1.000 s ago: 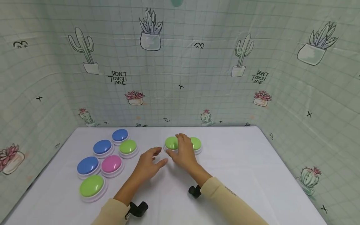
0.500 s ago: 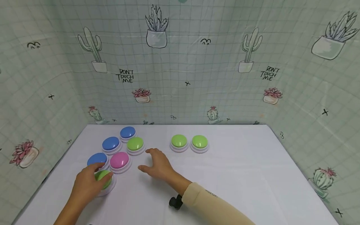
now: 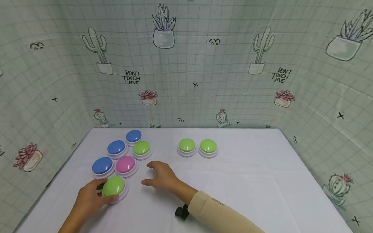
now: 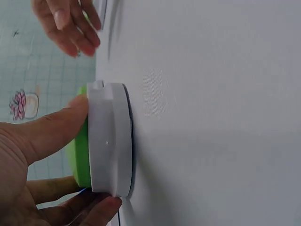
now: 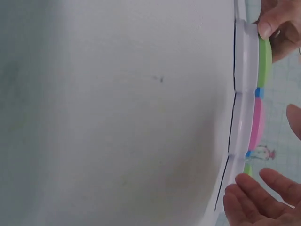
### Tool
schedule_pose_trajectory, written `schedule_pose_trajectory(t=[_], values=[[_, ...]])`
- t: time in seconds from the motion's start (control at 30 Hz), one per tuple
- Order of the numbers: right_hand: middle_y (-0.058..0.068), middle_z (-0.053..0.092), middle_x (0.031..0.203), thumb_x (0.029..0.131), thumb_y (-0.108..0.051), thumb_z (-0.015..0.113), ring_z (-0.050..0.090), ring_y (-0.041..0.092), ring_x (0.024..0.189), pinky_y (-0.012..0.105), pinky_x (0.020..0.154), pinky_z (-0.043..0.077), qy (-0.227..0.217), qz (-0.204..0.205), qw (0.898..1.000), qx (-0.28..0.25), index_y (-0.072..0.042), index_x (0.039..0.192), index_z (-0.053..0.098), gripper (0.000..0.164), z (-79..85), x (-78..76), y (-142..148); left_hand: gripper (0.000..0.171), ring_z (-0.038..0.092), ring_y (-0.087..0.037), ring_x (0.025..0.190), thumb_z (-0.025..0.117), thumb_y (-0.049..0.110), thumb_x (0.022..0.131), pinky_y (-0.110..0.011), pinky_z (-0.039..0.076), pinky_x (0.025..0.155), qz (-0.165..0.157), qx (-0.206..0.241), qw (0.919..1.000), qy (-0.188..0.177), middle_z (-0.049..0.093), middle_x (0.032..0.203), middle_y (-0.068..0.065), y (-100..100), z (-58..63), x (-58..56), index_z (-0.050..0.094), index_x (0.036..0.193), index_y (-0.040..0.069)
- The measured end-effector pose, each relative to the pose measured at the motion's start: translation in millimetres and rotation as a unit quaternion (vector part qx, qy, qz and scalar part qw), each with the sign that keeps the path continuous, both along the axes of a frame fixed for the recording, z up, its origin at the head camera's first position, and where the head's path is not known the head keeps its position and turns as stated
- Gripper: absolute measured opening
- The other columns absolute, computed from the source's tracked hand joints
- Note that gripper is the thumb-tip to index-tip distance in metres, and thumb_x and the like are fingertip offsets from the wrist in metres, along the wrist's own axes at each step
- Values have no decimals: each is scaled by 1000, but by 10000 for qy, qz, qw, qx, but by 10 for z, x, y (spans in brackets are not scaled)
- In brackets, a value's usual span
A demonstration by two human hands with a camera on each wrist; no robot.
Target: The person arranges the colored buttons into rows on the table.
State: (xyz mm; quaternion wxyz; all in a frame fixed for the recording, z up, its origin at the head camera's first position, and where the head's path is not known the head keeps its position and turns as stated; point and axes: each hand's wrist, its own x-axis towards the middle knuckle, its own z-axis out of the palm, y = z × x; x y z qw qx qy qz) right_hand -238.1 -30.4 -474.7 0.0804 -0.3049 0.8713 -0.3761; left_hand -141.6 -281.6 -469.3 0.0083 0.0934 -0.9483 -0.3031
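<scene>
At the front left of the table, my left hand (image 3: 88,198) grips a push button with a domed green top (image 3: 113,186) and a white base. Its thumb lies along the near side and its fingers reach round the opposite side, as the left wrist view shows. Just behind this button stand a blue button (image 3: 102,165) and a pink button (image 3: 125,164). My right hand (image 3: 162,176) hovers to the right of the pink button, fingers and thumb spread, holding nothing. In the right wrist view its fingertips (image 5: 244,181) overlap a white base.
Farther back on the left are two more blue buttons (image 3: 116,147) and a green button (image 3: 141,148). Two green buttons (image 3: 186,145) stand side by side at the back middle. A printed cloth (image 3: 186,64) encloses the white table (image 3: 247,181) at the back and sides.
My left hand has gone left from mid-table to the front green button, which has lately shifted slightly right. My right hand has left the two back green buttons and come left and nearer.
</scene>
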Motion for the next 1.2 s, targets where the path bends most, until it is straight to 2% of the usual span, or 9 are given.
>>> schedule_pose_trajectory(t=[0.17, 0.33, 0.5, 0.7, 0.83, 1.0, 1.2], values=[[7, 70, 132, 84, -28, 91, 63, 19, 127, 27, 109, 49, 131, 355, 9983, 452, -4, 135, 67, 61, 1, 21, 4, 79, 68, -43, 110, 96, 16, 75, -48, 61, 91, -50, 328, 9994, -118, 65, 129, -33, 277, -5, -25, 57, 137, -13], [5, 73, 127, 78, -24, 96, 65, 16, 120, 25, 105, 50, 177, 406, 9960, 782, -5, 131, 70, 62, 20, 40, 30, 63, 69, -35, 107, 94, 3, 75, -38, 63, 87, -198, 704, 9968, 333, 72, 117, -20, 560, -18, -61, 66, 130, -7], [4, 74, 121, 78, -21, 96, 66, 13, 114, 25, 102, 52, 146, 162, 9981, 575, -4, 128, 70, 59, 3, 34, 128, 60, 71, -34, 105, 95, 2, 72, -36, 64, 85, -361, 864, 9936, 636, 73, 113, -17, 751, -34, -163, 68, 124, -7], [0, 75, 120, 76, -21, 97, 66, 10, 113, 25, 102, 52, 210, 67, 9991, 351, -6, 126, 72, 58, -43, -11, 215, 61, 72, -32, 102, 98, 5, 69, -35, 64, 82, -528, 843, 9929, 654, 74, 113, -18, 789, -38, -263, 70, 121, -8], [-2, 76, 119, 75, -23, 98, 66, 8, 112, 23, 102, 51, 402, 134, 9983, 412, -7, 125, 73, 58, -23, -44, 185, 59, 73, -32, 101, 98, 6, 68, -34, 64, 82, -558, 856, 9920, 740, 76, 110, -17, 741, -18, -266, 72, 119, -7], [0, 76, 118, 75, -22, 98, 67, 11, 111, 26, 102, 51, 430, 44, 9973, 588, -7, 124, 73, 57, -5, -31, 183, 58, 73, -28, 100, 99, 8, 68, -31, 64, 83, -528, 1012, 9901, 817, 77, 107, -13, 732, -62, -272, 74, 118, -6], [1, 76, 119, 75, -20, 97, 67, 12, 112, 29, 104, 52, 299, -6, 9982, 524, -7, 125, 73, 57, -41, -13, 207, 61, 72, -27, 97, 101, 11, 64, -42, 61, 87, -481, 943, 9909, 835, 77, 103, -11, 766, -92, -279, 74, 117, -5]])
